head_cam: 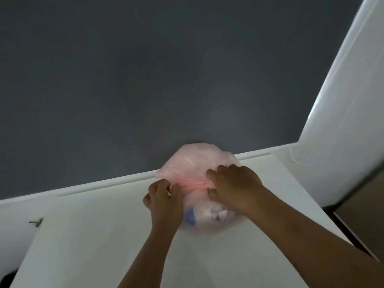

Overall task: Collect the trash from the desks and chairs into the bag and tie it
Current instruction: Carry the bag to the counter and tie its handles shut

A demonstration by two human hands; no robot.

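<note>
A thin pink plastic bag (193,161) lies on the white desk (99,235) against the dark grey wall. Its lower part bulges with white crumpled trash and something blue (190,218). The bag's neck is gathered into a twisted pink band (192,185) stretched between my hands. My left hand (164,199) pinches the left end of that band with curled fingers. My right hand (233,185) grips the right end, its fingers curled over the plastic.
The dark grey wall (145,69) rises straight behind the desk. A white panel (340,113) stands at the right, with a dark gap and brown surface (365,213) beyond the desk's right edge. A small metal fitting (37,222) sits at the left.
</note>
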